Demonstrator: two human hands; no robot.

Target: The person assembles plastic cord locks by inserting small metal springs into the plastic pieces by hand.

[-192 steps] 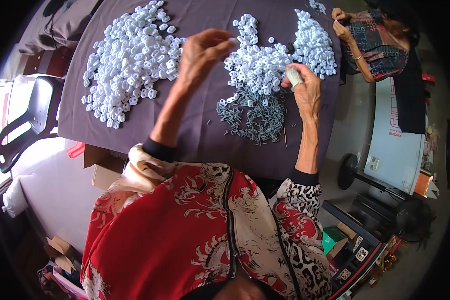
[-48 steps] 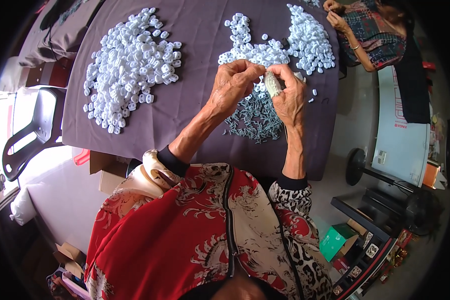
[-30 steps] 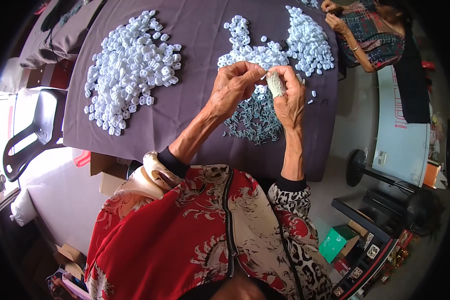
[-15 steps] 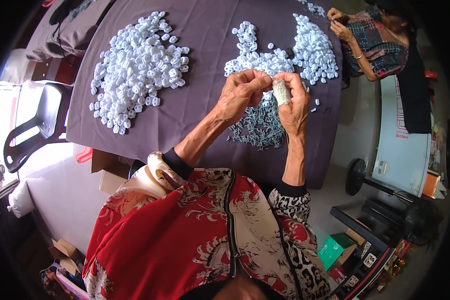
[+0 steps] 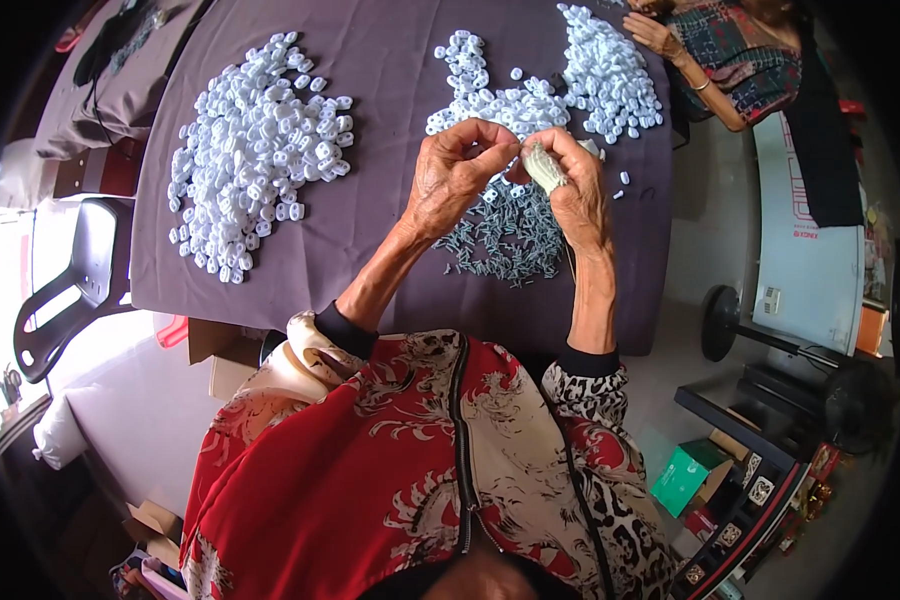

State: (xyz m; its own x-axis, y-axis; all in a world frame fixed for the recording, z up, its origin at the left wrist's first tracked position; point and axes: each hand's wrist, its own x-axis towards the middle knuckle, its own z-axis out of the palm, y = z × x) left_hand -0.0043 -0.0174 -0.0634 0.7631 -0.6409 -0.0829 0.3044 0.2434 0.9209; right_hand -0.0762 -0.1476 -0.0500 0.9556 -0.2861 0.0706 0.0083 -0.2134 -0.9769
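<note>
My left hand (image 5: 460,175) is closed, its thumb and fingertips pinched over the pile of small grey screws (image 5: 510,240). Close beside it, my right hand (image 5: 582,185) is also closed, its fingertips nearly meeting the left ones. A pale cloth cover (image 5: 544,167) wraps a digit of the right hand, apparently the thumb. Whatever lies between the fingertips is too small and hidden to name. Just beyond the hands spreads a pile of small white plastic pieces with holes (image 5: 500,108).
A large heap of similar white pieces (image 5: 260,150) lies left on the dark cloth-covered table (image 5: 390,270). Another white heap (image 5: 610,75) is at the far right, near a co-worker's hand (image 5: 655,37). A black chair (image 5: 85,270) stands left; a green box (image 5: 685,480) sits lower right.
The view has shifted a little. My hands stay close together, the right one turned slightly so the cloth cover tilts. The co-worker's hand has opened out over the table edge.
</note>
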